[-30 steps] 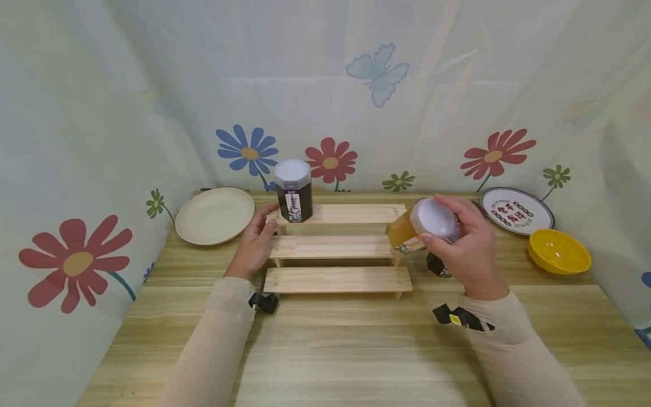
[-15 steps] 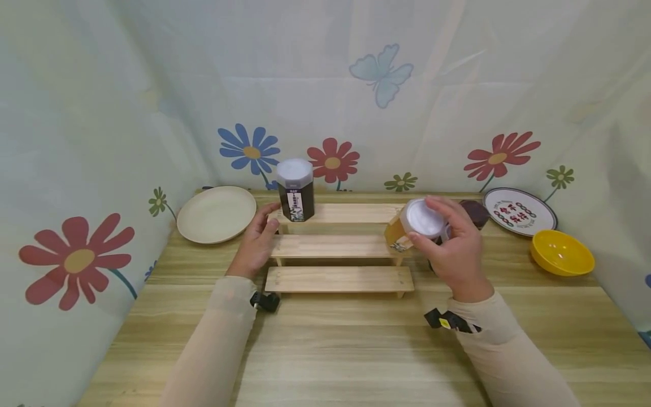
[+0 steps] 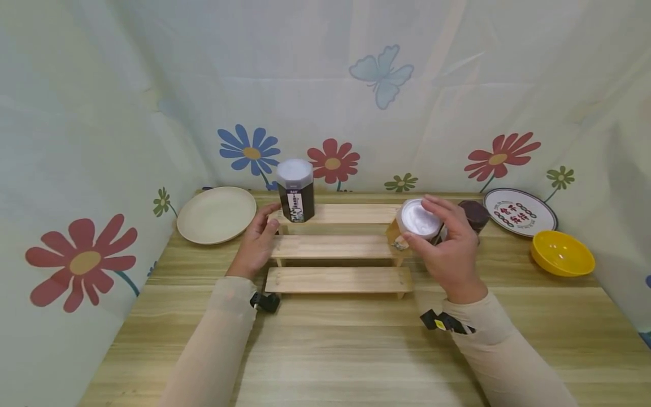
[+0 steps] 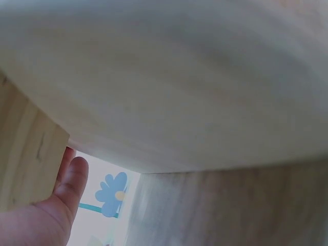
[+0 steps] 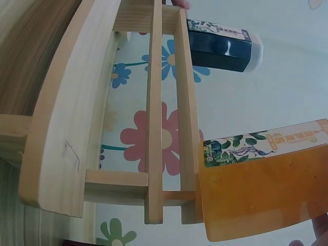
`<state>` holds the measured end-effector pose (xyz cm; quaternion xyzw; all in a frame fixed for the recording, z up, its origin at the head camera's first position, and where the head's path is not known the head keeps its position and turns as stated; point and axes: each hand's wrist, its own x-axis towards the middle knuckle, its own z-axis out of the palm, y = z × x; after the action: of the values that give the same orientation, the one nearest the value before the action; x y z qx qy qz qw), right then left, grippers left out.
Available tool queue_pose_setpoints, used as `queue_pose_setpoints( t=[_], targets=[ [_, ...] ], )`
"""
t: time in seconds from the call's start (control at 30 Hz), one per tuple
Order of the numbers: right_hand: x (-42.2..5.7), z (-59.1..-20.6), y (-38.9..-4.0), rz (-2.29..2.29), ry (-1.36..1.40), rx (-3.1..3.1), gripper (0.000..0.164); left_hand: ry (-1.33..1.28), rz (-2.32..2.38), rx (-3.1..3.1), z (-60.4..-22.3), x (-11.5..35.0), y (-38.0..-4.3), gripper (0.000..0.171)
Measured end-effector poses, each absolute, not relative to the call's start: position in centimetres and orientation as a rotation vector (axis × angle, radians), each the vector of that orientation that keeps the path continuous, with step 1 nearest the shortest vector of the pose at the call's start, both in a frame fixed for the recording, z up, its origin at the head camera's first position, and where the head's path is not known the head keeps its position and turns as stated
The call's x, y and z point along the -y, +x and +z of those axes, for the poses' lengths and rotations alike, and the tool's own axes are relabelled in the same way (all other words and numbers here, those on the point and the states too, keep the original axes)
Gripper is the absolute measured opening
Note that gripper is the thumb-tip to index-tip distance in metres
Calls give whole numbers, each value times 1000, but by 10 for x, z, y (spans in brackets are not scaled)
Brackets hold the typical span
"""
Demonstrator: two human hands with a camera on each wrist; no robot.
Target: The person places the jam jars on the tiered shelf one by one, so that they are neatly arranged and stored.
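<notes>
My right hand grips a jar of amber contents with a white lid, thumb and fingers around the lid. The jar is tilted over the right end of the three-step wooden rack. In the right wrist view the amber jar has its base right by the top shelf's edge; I cannot tell whether they touch. My left hand holds the rack's upper left end, thumb in front, some fingers hidden. Left wrist view: the thumb lies beside a wooden panel. A dark jar with a white lid stands on the top shelf's left end.
Behind my right hand stands another dark jar, partly hidden. A cream plate leans at the back left. At the back right are a white patterned plate and a yellow bowl. A flowered curtain closes off the back and sides.
My right hand has moved left with the amber jar, whose lid has turned more upright, uncovering the dark jar behind. The left hand has stayed in place on the rack.
</notes>
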<state>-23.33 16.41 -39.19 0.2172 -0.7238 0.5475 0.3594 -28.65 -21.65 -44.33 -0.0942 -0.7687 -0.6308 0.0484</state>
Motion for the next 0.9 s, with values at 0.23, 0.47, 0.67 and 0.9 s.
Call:
queue_pose_setpoints(
  t=[0.23,0.47,0.67,0.9],
  targets=[
    [-164,-392,-235,1371,516,1886,70,-295,-1915,2328,-465,222,-304,47],
    [-163,-392,-234,1405,441,1942,68,-303,-1889,2329,-470,223,-304,45],
    [-164,-392,-234,1404,387,2017,59,-319,-1879,2318,-469,223,-304,45],
    [-162,-391,-234,1408,396,2037,59,-344,-1892,2306,-468,222,-301,46]
  ],
)
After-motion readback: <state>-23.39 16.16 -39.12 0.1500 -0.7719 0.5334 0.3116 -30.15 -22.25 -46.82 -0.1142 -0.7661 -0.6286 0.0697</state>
